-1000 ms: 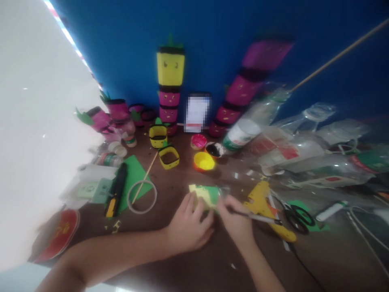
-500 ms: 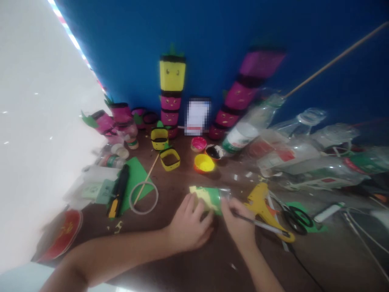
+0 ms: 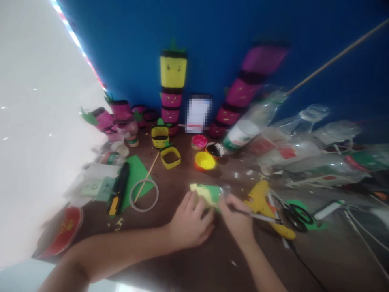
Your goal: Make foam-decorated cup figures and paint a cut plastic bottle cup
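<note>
L hand [image 3: 193,221]: curves over yellow paper [image 3: 201,192], fingers a bit apart, tips down on it; can't tell if gripping or just pressing.
R hand [image 3: 237,217]: narrow, closed on pen [image 3: 266,219], fingertips at R end of green strip [image 3: 215,192].
Yellow paper: lies partly over green strip, btwn & just ahead of both hands, at front-ctr of table [image 3: 182,269].
Clear plastic [image 3: 225,189]: sticks out at R end of green strip, nr R hand fingertips.
Pen: slants back R from R hand, far end overlapping yellow glue gun [image 3: 258,198] in view; can't tell if touching.
Paint cups: stand beyond hands, close together: pink [image 3: 199,141], black [image 3: 214,150], yellow [image 3: 205,161].
Yellow pots [image 3: 170,158]: sit L of paint cups, w/ black rims & green leaves.
Stacks: upright, yellow-topped one [image 3: 173,73] ahead; tilted pink one [image 3: 243,90] to R.
Ring [image 3: 142,210]: overlaps wooden stick [image 3: 152,166] & green sheet [image 3: 135,168], L of hands.
Cutter [image 3: 119,188]: rests along L edge of green sheet, black w/ yellow end.
Bottles [image 3: 243,134]: pile up at R, clear plastic, some w/ labels; blurry.
Black cable loops [image 3: 299,217]: lie R of glue gun, nr white marker [image 3: 330,210].
</note>
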Available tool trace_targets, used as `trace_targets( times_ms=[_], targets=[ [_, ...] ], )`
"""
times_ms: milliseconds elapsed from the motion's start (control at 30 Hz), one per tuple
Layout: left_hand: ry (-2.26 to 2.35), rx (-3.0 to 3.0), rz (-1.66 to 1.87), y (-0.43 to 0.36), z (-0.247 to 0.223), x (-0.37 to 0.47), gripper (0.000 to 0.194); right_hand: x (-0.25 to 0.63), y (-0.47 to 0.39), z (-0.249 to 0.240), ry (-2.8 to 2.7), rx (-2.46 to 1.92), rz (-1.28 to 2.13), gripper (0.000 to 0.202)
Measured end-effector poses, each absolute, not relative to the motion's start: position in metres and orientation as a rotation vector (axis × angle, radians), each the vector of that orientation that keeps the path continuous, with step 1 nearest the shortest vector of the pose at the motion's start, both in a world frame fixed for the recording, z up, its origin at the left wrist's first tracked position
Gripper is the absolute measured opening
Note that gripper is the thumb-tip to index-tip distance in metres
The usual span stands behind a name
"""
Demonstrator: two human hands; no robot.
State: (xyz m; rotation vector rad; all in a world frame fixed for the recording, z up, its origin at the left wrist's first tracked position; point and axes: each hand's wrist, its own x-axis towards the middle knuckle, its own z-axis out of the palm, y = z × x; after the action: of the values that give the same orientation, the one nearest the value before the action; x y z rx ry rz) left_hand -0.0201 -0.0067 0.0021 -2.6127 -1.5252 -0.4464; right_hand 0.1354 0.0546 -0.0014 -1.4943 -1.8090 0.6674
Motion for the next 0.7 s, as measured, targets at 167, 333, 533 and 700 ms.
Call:
trace_targets(
  times_ms=[167, 333, 533, 700],
  targets=[
    [-1.524, -2.615, -0.468, -0.0065, 0.0012, -0.0198, 0.046, 0.1351, 0.0539, 0.0001, -1.819, -1.478, 0.686, 0.037],
    [-1.526, -2.595, -0.465, -0.0064, 0.0014, -0.0198, 0.045, 0.1367, 0.0534, -0.0036, -1.812, -1.483, 0.667, 0.035],
    [-1.53, -2.608, -0.487, -0.0061, 0.0021, -0.02, 0.044, 0.1358, 0.0536, -0.0037, -1.8, -1.506, 0.66, 0.034],
    [-1.533, -2.608, -0.471, -0.006, 0.0028, -0.0196, 0.045, 0.1345, 0.0541, -0.0019, -1.788, -1.527, 0.659, 0.033]
  ],
)
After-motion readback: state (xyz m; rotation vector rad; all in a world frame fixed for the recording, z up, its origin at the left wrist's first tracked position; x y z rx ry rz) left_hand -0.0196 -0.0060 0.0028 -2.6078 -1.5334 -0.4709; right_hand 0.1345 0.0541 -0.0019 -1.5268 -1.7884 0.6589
